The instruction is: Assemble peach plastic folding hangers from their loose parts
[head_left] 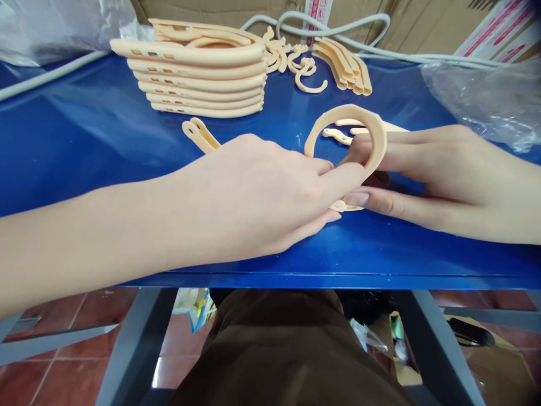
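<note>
Over the front part of the blue table, both hands meet at a curved, ring-like cream plastic piece (376, 141). My left hand (270, 197) has its fingers closed on the lower part, with its back hiding much of the grip. From the other side, my right hand (431, 175) pinches the same piece, thumb at the bottom. A small rounded cream end shows between the fingertips. Pale strips and a small curved part (337, 136) lie behind the ring. A slotted double strip (200, 135) sticks out beyond my left hand; whether it is held or lying there, I cannot tell.
Long curved cream plastic pieces (203, 84) are stacked at the back left. Beside them lie loose plastic hooks (310, 84) and short curved channel pieces (344, 65). A white cable (333, 31), clear plastic bags (490, 96) and cardboard boxes (414, 28) line the back of the blue table (270, 276).
</note>
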Available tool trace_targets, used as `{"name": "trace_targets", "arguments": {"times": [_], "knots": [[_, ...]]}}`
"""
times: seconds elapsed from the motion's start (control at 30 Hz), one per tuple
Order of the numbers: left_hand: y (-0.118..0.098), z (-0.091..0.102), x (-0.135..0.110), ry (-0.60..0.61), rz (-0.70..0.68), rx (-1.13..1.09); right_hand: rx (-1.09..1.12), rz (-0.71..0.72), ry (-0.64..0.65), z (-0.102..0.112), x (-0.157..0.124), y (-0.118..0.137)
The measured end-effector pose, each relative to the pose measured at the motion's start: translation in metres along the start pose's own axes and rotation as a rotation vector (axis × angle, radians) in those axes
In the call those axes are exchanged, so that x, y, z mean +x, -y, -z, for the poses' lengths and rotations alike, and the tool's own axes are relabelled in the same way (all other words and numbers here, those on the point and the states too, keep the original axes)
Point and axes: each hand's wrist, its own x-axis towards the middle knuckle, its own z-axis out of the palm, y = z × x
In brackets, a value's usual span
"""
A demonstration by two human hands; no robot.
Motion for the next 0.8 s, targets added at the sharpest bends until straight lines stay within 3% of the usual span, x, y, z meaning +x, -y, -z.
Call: {"name": "trace_targets", "arguments": {"times": [0.23,0.47,0.6,0.8], "knots": [[0.004,-0.007,-0.003,-0.100,-0.078,0.111,0.105,-0.088,-0.069,-0.001,0.003,0.004],[0.006,-0.009,-0.005,-0.210,-0.012,0.047,0.776,-0.410,-0.317,-0.005,0.011,0.007],[0.006,-0.009,-0.005,-0.306,-0.006,-0.005,0.957,-0.421,-0.361,-0.007,0.014,0.005],[0.010,-0.008,-0.006,-0.318,-0.029,-0.027,0.993,-0.354,-0.419,-0.009,0.013,-0.009]]}}
